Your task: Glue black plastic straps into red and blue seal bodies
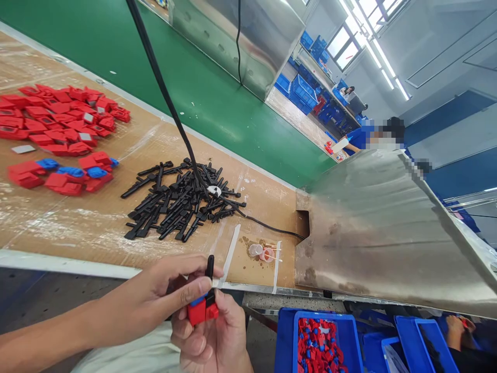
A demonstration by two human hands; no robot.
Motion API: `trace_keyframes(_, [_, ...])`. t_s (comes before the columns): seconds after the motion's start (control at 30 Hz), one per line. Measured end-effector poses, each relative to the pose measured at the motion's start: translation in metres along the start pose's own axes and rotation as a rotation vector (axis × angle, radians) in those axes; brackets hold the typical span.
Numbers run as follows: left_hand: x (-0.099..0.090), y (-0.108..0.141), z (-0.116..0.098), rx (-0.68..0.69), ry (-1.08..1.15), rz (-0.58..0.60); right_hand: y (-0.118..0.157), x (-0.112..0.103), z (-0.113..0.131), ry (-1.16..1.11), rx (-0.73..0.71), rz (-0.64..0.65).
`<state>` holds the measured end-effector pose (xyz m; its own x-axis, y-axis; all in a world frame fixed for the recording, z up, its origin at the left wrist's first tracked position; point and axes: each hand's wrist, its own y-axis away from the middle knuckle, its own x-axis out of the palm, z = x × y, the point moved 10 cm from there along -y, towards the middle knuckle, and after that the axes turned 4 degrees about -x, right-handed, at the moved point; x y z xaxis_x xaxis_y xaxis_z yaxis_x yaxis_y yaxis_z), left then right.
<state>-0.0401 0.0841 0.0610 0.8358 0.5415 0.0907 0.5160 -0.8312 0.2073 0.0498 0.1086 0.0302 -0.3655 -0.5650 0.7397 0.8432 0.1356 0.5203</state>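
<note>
Apparently for steadiness: right hand (219, 339), grip pinching red housing (197, 313); left hand (159, 295), grip pinching black stick (210, 267); stick pile (165, 204) within reach.

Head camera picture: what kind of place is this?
Probably a factory or workshop. Piles of matching red pieces and black pieces lie on a long workbench, and a blue crate holds lots more red ones.
</note>
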Motion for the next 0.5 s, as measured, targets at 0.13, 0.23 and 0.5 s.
trace_keyframes(0.13, [0.008,-0.001,-0.005,-0.055,0.117,0.040,0.003,-0.001,-0.008,-0.028,0.013,0.035])
trace_keyframes(0.23, [0.008,0.000,-0.008,-0.098,0.179,0.054,0.004,0.000,-0.009,-0.030,0.010,0.056])
trace_keyframes(0.5, [0.016,0.001,0.002,-0.168,0.290,0.121,-0.005,-0.016,-0.019,-0.097,0.005,-0.034])
